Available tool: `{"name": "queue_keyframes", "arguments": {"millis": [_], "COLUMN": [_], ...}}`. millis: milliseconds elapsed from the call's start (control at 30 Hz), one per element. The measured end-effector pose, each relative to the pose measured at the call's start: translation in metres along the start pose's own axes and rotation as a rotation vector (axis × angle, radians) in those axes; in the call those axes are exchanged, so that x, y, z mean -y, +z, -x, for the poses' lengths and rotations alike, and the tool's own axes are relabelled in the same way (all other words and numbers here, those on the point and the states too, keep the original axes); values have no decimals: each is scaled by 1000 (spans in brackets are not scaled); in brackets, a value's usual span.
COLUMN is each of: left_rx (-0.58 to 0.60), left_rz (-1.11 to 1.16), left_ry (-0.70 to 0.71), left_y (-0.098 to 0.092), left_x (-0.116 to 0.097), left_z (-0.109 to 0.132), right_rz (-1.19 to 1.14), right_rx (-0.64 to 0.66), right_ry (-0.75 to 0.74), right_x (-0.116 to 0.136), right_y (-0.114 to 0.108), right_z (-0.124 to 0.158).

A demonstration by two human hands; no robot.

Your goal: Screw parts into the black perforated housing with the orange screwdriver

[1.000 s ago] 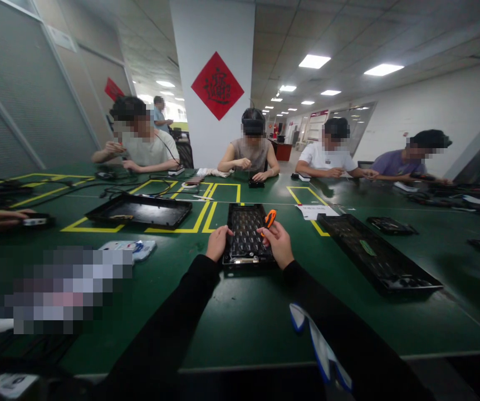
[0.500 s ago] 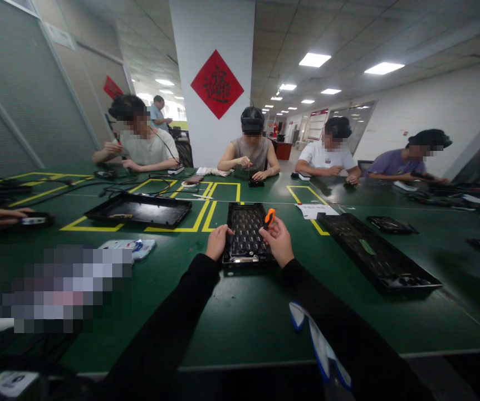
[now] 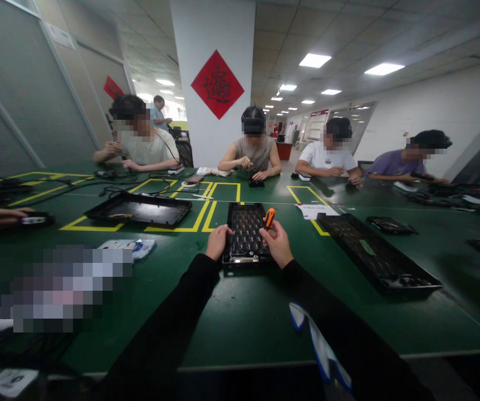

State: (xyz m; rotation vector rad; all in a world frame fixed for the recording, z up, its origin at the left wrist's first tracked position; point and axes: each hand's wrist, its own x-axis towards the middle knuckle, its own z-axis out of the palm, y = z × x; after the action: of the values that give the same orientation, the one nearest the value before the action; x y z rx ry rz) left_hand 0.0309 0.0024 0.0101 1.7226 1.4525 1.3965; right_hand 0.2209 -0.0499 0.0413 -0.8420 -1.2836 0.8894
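Flat on the table in front of me lies a black plastic housing (image 3: 245,229) with rows of small raised posts or slots and a light metallic strip at its near end. My left hand (image 3: 218,244) is closed at its left edge, the thumb over the rim. An orange-and-black screwdriver (image 3: 269,219) is pinched in my right hand (image 3: 279,245), above the housing's right side. Its handle points up and leans slightly right. The tip is hidden by my fingers and the dark housing.
A black tray-like cover (image 3: 140,211) lies left, a long black housing (image 3: 380,253) right. Beside the long housing is a paper sheet (image 3: 316,211). A clear plastic packet (image 3: 140,248) is at near left. Several people sit across the green table (image 3: 240,317); other hands show at both sides.
The screwdriver handle has turned a little within my right fingers. My left hand and the housing stay in place.
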Motion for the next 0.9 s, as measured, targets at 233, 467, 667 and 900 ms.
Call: {"name": "queue_keyframes", "arguments": {"millis": [233, 467, 667, 900], "left_rx": [-5, 2, -5, -1], "left_rz": [21, 11, 0, -8], "left_ry": [1, 10, 5, 13], "left_y": [0, 0, 0, 1], "left_x": [1, 1, 0, 1], "left_z": [0, 1, 1, 0], "right_rz": [-12, -25, 43, 138], "right_rx": [-29, 52, 64, 13], "right_ry": [-57, -20, -15, -101], "right_x": [-2, 0, 4, 0], "right_y": [0, -1, 1, -3], "right_z": [-2, 0, 1, -1]}}
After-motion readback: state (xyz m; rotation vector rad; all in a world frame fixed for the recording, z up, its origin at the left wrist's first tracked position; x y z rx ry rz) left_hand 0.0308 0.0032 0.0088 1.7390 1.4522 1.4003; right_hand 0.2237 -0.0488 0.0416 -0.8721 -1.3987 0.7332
